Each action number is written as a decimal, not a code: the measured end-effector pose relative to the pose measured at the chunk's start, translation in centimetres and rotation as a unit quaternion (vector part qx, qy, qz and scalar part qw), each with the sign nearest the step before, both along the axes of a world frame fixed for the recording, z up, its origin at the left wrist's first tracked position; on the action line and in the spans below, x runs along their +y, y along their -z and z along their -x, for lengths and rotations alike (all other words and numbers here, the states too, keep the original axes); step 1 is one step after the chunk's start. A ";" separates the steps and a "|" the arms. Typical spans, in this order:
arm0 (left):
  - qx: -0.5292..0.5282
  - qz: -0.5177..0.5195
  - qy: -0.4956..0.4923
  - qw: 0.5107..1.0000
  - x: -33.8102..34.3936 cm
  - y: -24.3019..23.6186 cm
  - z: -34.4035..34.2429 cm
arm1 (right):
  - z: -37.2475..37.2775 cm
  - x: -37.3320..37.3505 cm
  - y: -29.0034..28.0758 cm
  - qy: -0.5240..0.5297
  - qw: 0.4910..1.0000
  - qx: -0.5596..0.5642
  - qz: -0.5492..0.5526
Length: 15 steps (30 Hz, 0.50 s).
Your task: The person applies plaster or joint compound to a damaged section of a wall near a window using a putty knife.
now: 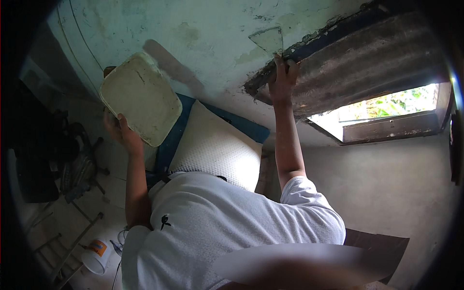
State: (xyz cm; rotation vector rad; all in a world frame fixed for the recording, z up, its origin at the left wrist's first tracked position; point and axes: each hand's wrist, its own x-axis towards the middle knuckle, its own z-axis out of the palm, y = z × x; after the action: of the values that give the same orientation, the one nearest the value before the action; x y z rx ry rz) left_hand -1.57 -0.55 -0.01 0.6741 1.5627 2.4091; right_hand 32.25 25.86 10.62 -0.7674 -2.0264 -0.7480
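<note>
**Inspector:** White shirt fills the foreground at the lower edge, with both bare arms raised from it. Report the left hand.

**Assistant:** Left hand is closed around the lower corner of a square, pale, stained board. The board is held tilted, up near the green wall.

**Inspector:** And the right hand?

**Assistant:** Right hand is clenched on the handle of a scraper. Its flat blade points up and lies against the wall, just beside the crumbling dark edge where the corrugated sheet begins.

**Inspector:** Are the two tools touching?

**Assistant:** No, they are well apart, with the board to the left and the scraper to the right.

**Inspector:** Surroundings?

**Assistant:** A white pillow lies on a blue mattress between the arms. A window opening to the right shows foliage. A small white bucket stands on the floor at lower left, beside metal rods.
</note>
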 end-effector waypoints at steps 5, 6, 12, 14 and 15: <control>0.020 -0.016 0.003 1.000 0.2 0.2 0.2 | -0.5 -0.4 0.9 0.010 1.000 0.009 0.028; 0.023 -0.010 0.005 1.000 0.2 0.3 0.2 | -0.6 -0.7 1.1 0.012 0.999 0.012 0.034; 0.025 0.003 0.002 1.000 0.2 0.2 0.2 | -2.2 -1.9 3.3 -0.011 0.996 0.032 0.085; 0.019 0.003 -0.003 1.000 0.3 0.3 0.3 | -2.8 -2.8 2.9 -0.006 0.997 0.023 0.073; 0.013 0.001 0.009 1.000 0.4 0.4 0.4 | -2.8 -3.0 2.3 0.003 0.998 0.016 0.061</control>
State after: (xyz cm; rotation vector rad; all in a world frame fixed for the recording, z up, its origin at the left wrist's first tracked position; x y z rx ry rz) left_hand -2.00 -0.19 -0.41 0.7200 1.5618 2.3953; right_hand 35.06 22.81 8.32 -0.8495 -2.0574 -0.6155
